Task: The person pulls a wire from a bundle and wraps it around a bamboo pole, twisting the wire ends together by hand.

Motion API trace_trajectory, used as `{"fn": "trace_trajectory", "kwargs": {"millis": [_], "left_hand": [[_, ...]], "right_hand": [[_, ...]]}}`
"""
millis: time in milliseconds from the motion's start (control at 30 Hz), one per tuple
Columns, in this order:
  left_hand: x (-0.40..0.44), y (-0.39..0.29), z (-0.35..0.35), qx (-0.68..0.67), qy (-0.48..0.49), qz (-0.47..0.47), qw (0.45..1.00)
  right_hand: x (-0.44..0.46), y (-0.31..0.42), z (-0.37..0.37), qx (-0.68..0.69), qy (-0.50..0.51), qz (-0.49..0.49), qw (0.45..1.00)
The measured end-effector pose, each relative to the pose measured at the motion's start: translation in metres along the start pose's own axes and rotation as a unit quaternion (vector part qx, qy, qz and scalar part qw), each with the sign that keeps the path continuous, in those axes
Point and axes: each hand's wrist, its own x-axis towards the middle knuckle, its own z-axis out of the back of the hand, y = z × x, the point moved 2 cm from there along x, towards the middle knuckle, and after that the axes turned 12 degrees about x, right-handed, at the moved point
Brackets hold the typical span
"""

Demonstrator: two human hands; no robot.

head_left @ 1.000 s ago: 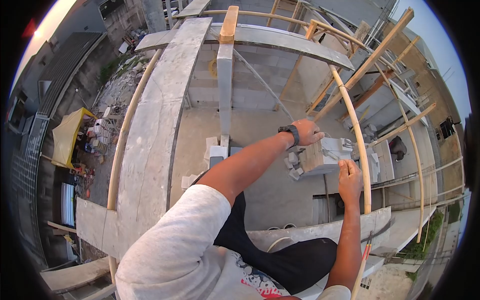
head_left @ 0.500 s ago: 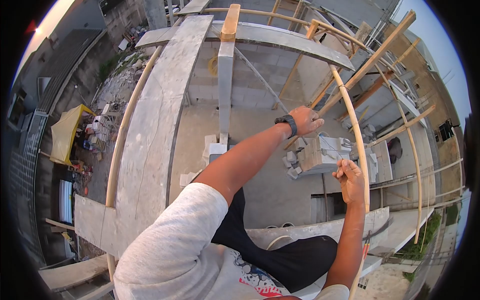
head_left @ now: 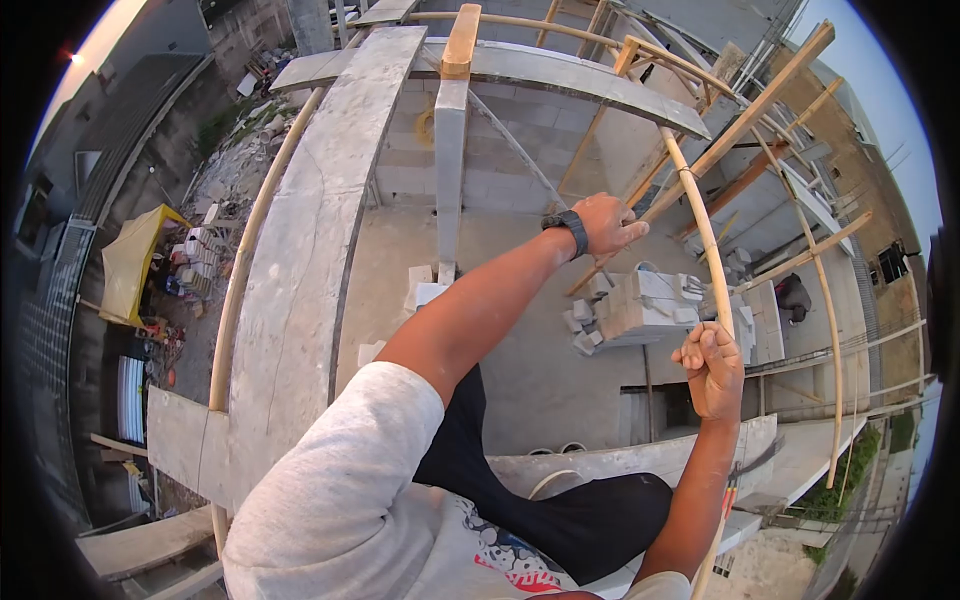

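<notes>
Pale yellow, round bamboo pole [head_left: 709, 240] sits on the right by the curled right hand [head_left: 713, 372]; looks stiff, lightish, grab mid-shaft. Left hand [head_left: 606, 226] half-closed; can't tell if either holds anything.

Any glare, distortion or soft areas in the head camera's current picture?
Head view: strong wide-angle distortion, black surround, the bamboo pole looking curved; a bright spot with a reddish flare at upper left; mostly soft, diffuse light elsewhere; left hand and right hand fairly clear, but too little detail to tell whether they hold anything thin.
</notes>
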Motion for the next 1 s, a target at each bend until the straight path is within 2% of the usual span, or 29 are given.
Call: {"fn": "trace_trajectory", "kwargs": {"millis": [67, 100, 133, 200, 233, 267, 300, 333, 367, 400, 433, 467, 533, 567, 600, 667, 700, 767, 800, 867, 900, 967, 1000], "left_hand": [[0.002, -0.002, 0.009, 0.004, -0.047, 0.003, 0.999], [0.001, -0.002, 0.009, 0.004, -0.045, 0.001, 0.999], [-0.001, -0.003, 0.01, 0.025, -0.04, -0.011, 0.999], [-0.004, -0.004, 0.01, 0.044, -0.033, -0.029, 0.998], [-0.005, -0.004, 0.01, 0.055, -0.033, -0.027, 0.998], [-0.005, -0.003, 0.01, 0.066, -0.035, -0.024, 0.997], [-0.004, 0.0, 0.01, 0.066, -0.035, -0.026, 0.997], [-0.005, 0.003, 0.009, 0.073, -0.034, -0.021, 0.997], [-0.005, 0.007, 0.008, 0.08, -0.031, -0.014, 0.996], [-0.006, 0.01, 0.01, 0.081, -0.03, -0.01, 0.996], [-0.005, 0.012, 0.014, 0.061, -0.049, 0.001, 0.997], [-0.005, 0.015, 0.018, 0.04, -0.069, 0.013, 0.997], [-0.003, 0.018, 0.029, 0.056, -0.07, 0.02, 0.996], [-0.004, 0.018, 0.033, 0.069, -0.073, 0.024, 0.995], [-0.004, 0.019, 0.033, 0.069, -0.074, 0.025, 0.995], [-0.008, 0.022, 0.033, 0.085, -0.044, 0.02, 0.995], [-0.009, 0.024, 0.032, 0.087, -0.046, 0.024, 0.995], [-0.009, 0.026, 0.029, 0.1, -0.08, 0.015, 0.992], [-0.008, 0.027, 0.03, 0.104, -0.083, 0.017, 0.991], [-0.008, 0.032, 0.033, 0.141, -0.09, 0.022, 0.986], [-0.01, 0.033, 0.036, 0.144, -0.091, 0.027, 0.985], [-0.011, 0.034, 0.048, 0.15, -0.118, 0.05, 0.98], [-0.011, 0.036, 0.052, 0.153, -0.119, 0.051, 0.98]], "right_hand": [[0.004, 0.007, 0.015, -0.237, -0.132, 0.048, 0.961], [0.004, 0.007, 0.026, -0.357, -0.156, 0.007, 0.921], [0.005, 0.0, 0.031, -0.356, -0.16, 0.007, 0.921], [0.007, -0.011, 0.029, -0.586, -0.095, 0.029, 0.804], [0.004, -0.013, 0.023, -0.634, -0.029, 0.021, 0.772], [0.002, -0.009, 0.017, -0.635, -0.032, 0.023, 0.772], [0.001, -0.001, 0.0, -0.529, 0.018, -0.12, 0.84], [-0.003, 0.001, -0.01, -0.402, 0.069, -0.258, 0.876], [-0.006, 0.002, -0.007, -0.401, 0.07, -0.259, 0.876], [-0.01, 0.006, -0.003, -0.282, 0.081, -0.158, 0.943], [-0.011, 0.01, 0.002, -0.153, 0.089, -0.052, 0.983], [-0.008, 0.008, 0.011, -0.151, 0.092, -0.054, 0.983], [-0.002, 0.008, 0.024, -0.126, -0.043, 0.056, 0.989], [-0.001, 0.011, 0.028, -0.221, -0.092, 0.043, 0.97], [0.0, 0.01, 0.026, -0.221, -0.092, 0.043, 0.97], [0.004, 0.008, 0.023, -0.461, -0.189, -0.018, 0.867], [0.005, 0.0, 0.029, -0.461, -0.184, -0.016, 0.868], [0.009, -0.024, 0.041, -0.672, -0.049, 0.067, 0.736], [0.01, -0.019, 0.027, -0.671, -0.046, 0.071, 0.737], [0.005, -0.008, -0.011, -0.529, 0.06, -0.182, 0.827], [0.003, 0.002, -0.011, -0.528, 0.066, -0.181, 0.827], [-0.007, 0.018, -0.003, -0.283, 0.176, -0.131, 0.934], [-0.01, 0.017, 0.003, -0.282, 0.179, -0.129, 0.934]]}}
